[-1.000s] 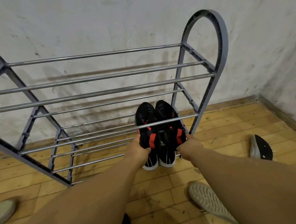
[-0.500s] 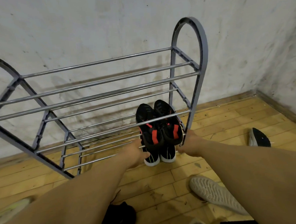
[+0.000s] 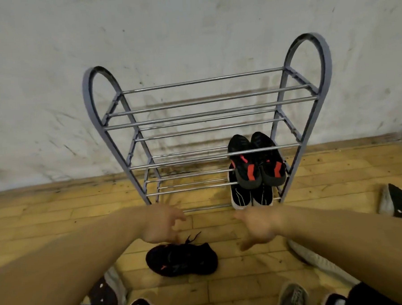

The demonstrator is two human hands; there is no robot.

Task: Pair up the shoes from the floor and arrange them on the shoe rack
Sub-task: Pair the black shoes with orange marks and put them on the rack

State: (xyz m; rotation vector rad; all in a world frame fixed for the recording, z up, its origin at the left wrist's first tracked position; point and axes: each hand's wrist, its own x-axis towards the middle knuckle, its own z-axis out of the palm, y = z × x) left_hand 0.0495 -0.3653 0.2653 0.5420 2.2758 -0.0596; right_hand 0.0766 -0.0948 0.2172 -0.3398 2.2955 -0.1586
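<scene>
A grey shoe rack [image 3: 317, 76] with metal bars stands against the wall. On its right side sits a pair of black shoes with red patches [image 3: 256, 163], and under it a second black pair with white soles [image 3: 251, 196]. My left hand [image 3: 160, 223] hovers open above a lone black shoe [image 3: 182, 259] on the floor. My right hand [image 3: 257, 226] is open too, just in front of the rack's lowest bar. Neither hand holds anything.
A black-and-white shoe [image 3: 397, 202] lies on its side at the right. A pale sole [image 3: 322, 260] shows under my right forearm. More shoes lie along the bottom edge: a dotted one [image 3: 105, 292] and a grey one [image 3: 292, 295]. The floor is wooden.
Both hands have let go of the red-patched pair and drawn back from the rack toward me. The view has pulled back, so the whole rack and more floor shoes show.
</scene>
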